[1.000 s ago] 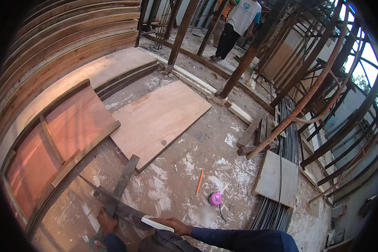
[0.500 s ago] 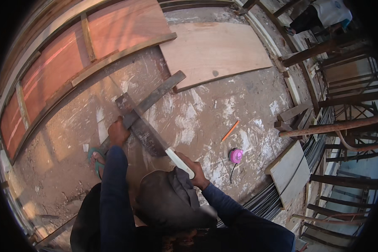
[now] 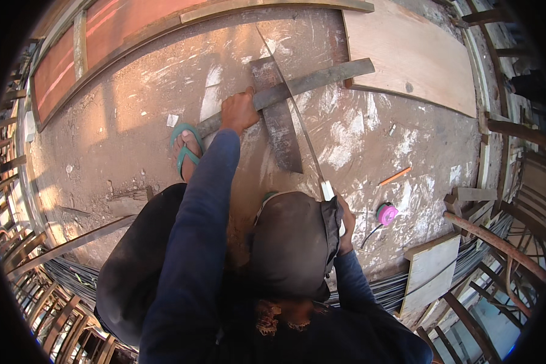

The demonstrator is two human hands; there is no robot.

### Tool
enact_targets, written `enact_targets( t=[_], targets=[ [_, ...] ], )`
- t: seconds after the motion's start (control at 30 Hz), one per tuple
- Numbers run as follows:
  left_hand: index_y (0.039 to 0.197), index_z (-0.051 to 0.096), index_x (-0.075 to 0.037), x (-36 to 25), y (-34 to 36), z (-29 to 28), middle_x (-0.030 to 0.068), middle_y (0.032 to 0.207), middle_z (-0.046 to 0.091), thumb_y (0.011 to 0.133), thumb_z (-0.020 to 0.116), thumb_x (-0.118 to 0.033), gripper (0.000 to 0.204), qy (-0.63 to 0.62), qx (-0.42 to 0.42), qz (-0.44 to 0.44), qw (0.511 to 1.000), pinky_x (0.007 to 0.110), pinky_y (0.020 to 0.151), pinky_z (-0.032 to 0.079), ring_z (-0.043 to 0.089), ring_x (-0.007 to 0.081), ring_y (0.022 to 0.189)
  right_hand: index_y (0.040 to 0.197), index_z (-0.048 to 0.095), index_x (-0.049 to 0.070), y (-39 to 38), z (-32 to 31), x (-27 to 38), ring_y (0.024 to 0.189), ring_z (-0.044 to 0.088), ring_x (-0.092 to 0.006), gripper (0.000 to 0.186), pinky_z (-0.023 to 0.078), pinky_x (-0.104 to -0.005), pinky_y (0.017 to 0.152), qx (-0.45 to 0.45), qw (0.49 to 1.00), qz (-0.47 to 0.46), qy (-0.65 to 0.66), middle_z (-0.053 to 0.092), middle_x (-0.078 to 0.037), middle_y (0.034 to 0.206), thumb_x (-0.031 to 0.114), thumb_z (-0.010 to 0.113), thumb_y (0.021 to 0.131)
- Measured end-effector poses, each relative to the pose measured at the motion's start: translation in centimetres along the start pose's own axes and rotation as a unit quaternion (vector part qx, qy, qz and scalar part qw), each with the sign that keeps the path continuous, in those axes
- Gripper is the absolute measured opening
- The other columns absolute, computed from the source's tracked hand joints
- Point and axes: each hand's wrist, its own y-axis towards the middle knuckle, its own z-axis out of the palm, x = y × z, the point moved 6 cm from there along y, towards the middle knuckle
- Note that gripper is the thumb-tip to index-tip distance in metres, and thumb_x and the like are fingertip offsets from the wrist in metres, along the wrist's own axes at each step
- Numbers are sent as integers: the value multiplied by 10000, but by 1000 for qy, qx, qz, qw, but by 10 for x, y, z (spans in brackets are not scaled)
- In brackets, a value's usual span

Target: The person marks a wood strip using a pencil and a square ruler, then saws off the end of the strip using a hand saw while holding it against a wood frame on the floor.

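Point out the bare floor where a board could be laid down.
Widest bare patch: the concrete left of the left hand, between the red panel and sandalled foot. Crowded right: saw, crossed planks, orange pencil, pink tape measure, rebar.

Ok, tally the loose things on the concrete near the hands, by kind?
Dark wooden battens, crossed, left hand on one: 2
Handsaw, in right hand: 1
Orange pencil: 1
Pink tape measure: 1
Total: 5
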Motion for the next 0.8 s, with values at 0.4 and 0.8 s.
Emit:
enact_targets(
  t=[0.4, 0.8],
  targets=[
    [1117, 593, -50, 8, 3, 12, 242, 850, 675, 647, 627, -72, 472, 4, -10, 9, 1000, 481, 728, 525, 670, 402, 823, 1293, 537, -29, 26, 15, -11, 931, 672, -168, 594, 509, -283, 803, 1, 990, 136, 27, 649, -178, 1178, 128, 700, 744],
    [1059, 613, -48, -4, 4, 8, 237, 873, 685, 662, 631, -78, 399, 13, 5, 16, 1000, 477, 752, 521, 676, 394, 838, 1300, 531, -35, 15, 10, -8, 1093, 639, -210, 638, 478, -299, 905, 9, 992, 122, 18, 627, -183, 1231, 149, 691, 710]
  ],
)
